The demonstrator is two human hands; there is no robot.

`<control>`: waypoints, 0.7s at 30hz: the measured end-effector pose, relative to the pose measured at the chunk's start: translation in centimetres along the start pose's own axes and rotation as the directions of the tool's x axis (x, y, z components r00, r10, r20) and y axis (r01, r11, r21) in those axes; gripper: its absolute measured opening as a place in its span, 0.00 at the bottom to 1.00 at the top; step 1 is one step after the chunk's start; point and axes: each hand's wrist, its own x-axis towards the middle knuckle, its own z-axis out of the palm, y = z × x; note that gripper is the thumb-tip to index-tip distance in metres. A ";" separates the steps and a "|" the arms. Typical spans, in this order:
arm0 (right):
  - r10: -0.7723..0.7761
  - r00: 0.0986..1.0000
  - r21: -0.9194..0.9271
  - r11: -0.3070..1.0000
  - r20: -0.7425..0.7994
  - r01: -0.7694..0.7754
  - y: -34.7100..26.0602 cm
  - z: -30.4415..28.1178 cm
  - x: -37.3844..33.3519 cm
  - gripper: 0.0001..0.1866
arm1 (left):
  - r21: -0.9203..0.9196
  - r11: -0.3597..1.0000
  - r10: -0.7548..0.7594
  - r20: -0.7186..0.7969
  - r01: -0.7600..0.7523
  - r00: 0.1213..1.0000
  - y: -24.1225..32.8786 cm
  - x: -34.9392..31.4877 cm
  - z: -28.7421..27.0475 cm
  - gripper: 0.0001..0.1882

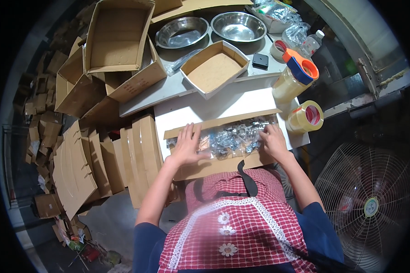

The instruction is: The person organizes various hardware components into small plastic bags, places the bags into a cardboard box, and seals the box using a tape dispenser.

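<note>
L hand (186, 146) lies open, thumb apart, gripping nothing, over the L part of the long open carton (223, 167), ctr of frame. Bagged metal parts (234, 138) sit inside. R hand (273, 141) has bent fingers at their R end; can't tell if pinching. Best: press parts level, keep plastic off the 2 long flaps.

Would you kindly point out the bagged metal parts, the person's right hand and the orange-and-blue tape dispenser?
Bagged metal parts (234, 139): head view, middle of the shiny heap.
Right hand (275, 143): head view, back of the hand.
Orange-and-blue tape dispenser (296, 69): head view, its blue part.
</note>
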 end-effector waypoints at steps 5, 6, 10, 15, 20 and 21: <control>0.015 0.994 0.062 0.998 -0.113 -0.008 0.3 0.3 -1.3 0.15 | 0.106 0.987 0.105 0.144 -0.121 0.984 1.9 -1.6 -0.7 0.84; 0.041 0.983 0.102 0.994 -0.178 -0.023 0.1 0.8 -1.2 0.16 | 0.108 0.986 0.109 0.146 -0.125 0.983 2.3 -1.9 -0.7 0.84; -0.051 0.972 0.178 0.979 -0.227 0.094 -1.5 1.0 -1.5 0.20 | 0.159 0.970 0.150 0.202 -0.184 0.968 3.4 -2.9 -0.6 0.87; -0.278 0.958 0.078 0.956 -0.071 0.283 -2.3 1.2 -1.2 0.16 | 0.250 0.955 0.099 0.235 -0.159 0.967 3.4 -2.3 -0.2 0.86; -0.245 0.954 0.124 0.955 -0.170 0.268 -1.8 2.9 0.0 0.06 | 0.232 0.956 0.123 0.230 -0.178 0.965 3.4 -3.0 0.3 0.81; -0.263 0.945 0.118 0.950 -0.192 0.288 -2.0 3.2 0.2 0.05 | 0.201 0.961 0.144 0.226 -0.190 0.964 3.4 -3.2 0.5 0.78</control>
